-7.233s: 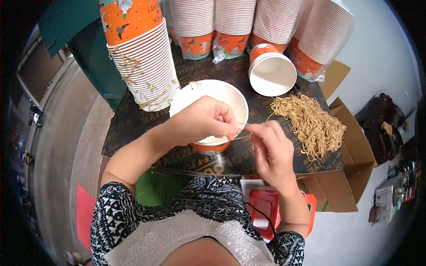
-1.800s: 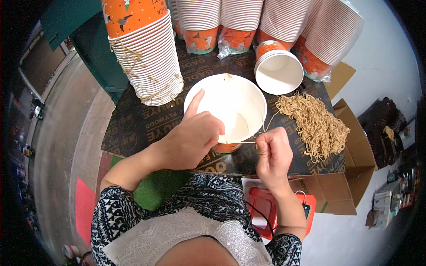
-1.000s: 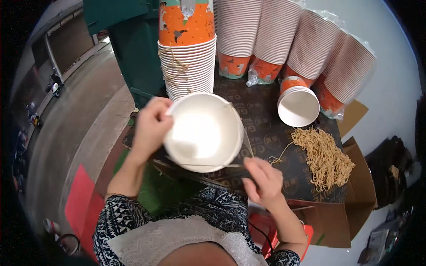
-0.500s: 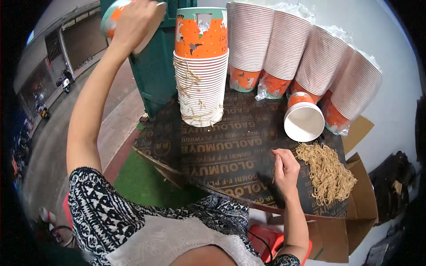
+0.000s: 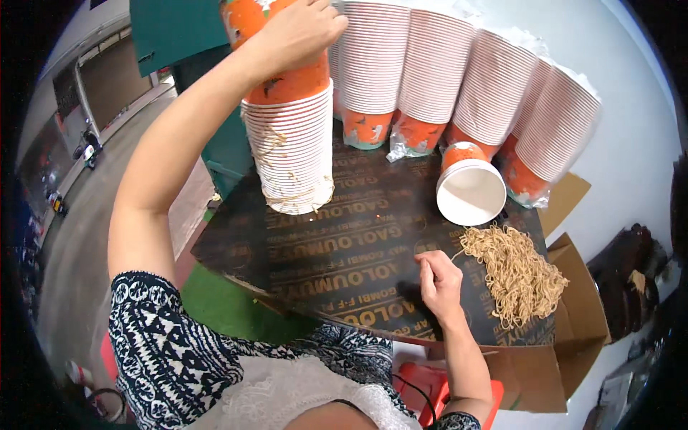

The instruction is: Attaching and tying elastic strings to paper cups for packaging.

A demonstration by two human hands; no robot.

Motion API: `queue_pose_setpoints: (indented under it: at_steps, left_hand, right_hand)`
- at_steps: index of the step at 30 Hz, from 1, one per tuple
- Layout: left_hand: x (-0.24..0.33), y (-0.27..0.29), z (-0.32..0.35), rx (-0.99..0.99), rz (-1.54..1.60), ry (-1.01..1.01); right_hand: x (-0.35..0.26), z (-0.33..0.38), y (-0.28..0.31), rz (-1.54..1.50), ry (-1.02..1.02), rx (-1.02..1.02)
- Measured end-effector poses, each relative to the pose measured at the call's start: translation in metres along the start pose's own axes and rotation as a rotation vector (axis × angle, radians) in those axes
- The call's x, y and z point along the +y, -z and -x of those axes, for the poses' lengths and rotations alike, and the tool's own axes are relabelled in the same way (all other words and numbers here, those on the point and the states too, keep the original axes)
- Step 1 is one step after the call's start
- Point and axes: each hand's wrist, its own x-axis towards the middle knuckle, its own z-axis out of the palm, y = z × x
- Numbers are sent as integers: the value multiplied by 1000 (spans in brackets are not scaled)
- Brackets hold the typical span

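Note:
High at the upper left, my left hand (image 5: 304,32) is closed on an orange paper bucket (image 5: 242,20), at the top of a tall stack of white-rimmed paper buckets (image 5: 290,154). The bucket's upper part is cut off by the picture's edge. Thin tan strands (image 5: 272,147) cling to the stack's side. My right hand (image 5: 441,279) rests low over the dark board with its fingers pinched together; what they hold, if anything, is hidden. Close by on its right lies a heap of tan, cord-like strands (image 5: 519,279).
A single paper bucket (image 5: 471,192) lies on its side, mouth toward me. Behind it stand several tall stacks of paper buckets (image 5: 369,64) in clear plastic. Below the printed dark board (image 5: 344,251), an open cardboard box (image 5: 530,376) stands at the right. A green door (image 5: 179,36) is at the left.
My left hand has swung right with the bucket, from beside the stack to its top. My right hand stays pinched near the strands. The whole view has shifted slightly.

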Motion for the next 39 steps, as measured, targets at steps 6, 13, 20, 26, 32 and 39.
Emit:
queue_pose_setpoints:
  at_steps: [6,13,20,26,32,39]
  left_hand:
    - [83,-16,3,-19,343,6]
    - [214,-32,-19,-145,939,98]
    - [314,-40,-60,19,1371,584]
    - [347,-44,-74,141,1307,827]
    - [347,-63,-72,118,1183,787]
    - [320,-67,-41,31,1144,883]
  right_hand:
    - [4,-1,-1,-8,6,9]
    - [7,1,-1,38,54,7]
    - [3,2,-1,122,24,-38]
    - [1,0,1,132,20,-42]
    - [3,-2,0,163,1,34]
    - [5,-6,4,151,-152,227]
